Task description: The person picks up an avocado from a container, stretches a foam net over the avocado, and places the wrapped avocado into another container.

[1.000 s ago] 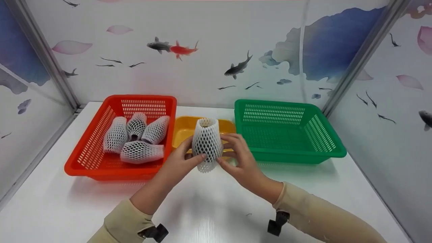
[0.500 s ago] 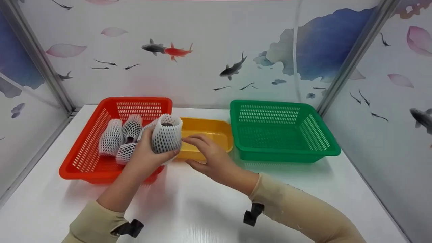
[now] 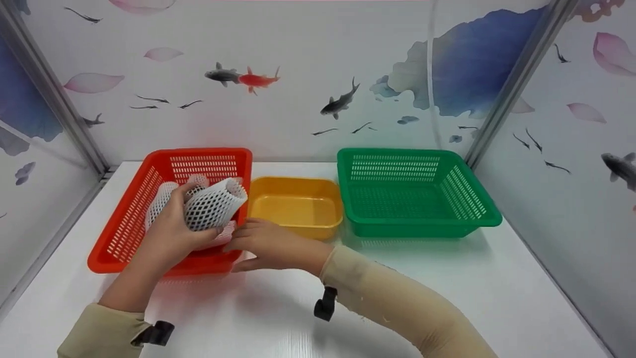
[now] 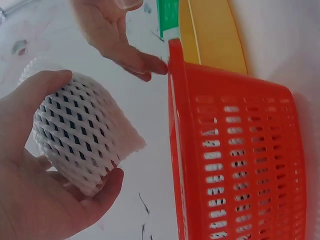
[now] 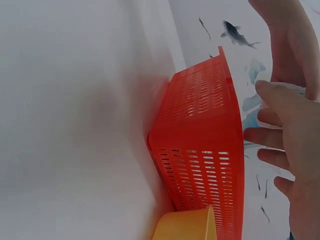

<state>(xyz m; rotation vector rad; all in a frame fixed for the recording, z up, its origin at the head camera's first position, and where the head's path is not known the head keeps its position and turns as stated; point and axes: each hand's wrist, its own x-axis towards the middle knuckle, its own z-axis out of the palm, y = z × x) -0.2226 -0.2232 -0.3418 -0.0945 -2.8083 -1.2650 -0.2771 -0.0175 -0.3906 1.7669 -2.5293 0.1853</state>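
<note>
My left hand (image 3: 169,236) grips a white foam net sleeve (image 3: 212,206) with something dark inside, and holds it tilted over the red basket (image 3: 198,151). Through the mesh in the left wrist view, the dark contents show between thumb and fingers. Other foam-netted pieces, among them one at the left (image 3: 158,201), lie in the basket, partly hidden behind my left hand. My right hand (image 3: 278,247) is at the basket's right front corner, fingers extended right at the red rim (image 5: 234,110) and holding nothing.
A yellow tray (image 3: 298,228) stands between the red basket and a green basket (image 3: 422,228) at the right. White walls printed with fish (image 3: 340,102) rise behind and at both sides of the white table (image 3: 268,323).
My left hand has carried the netted piece leftward from the middle to over the red basket, tipping it. My right hand has let go and followed left to the basket's rim.
</note>
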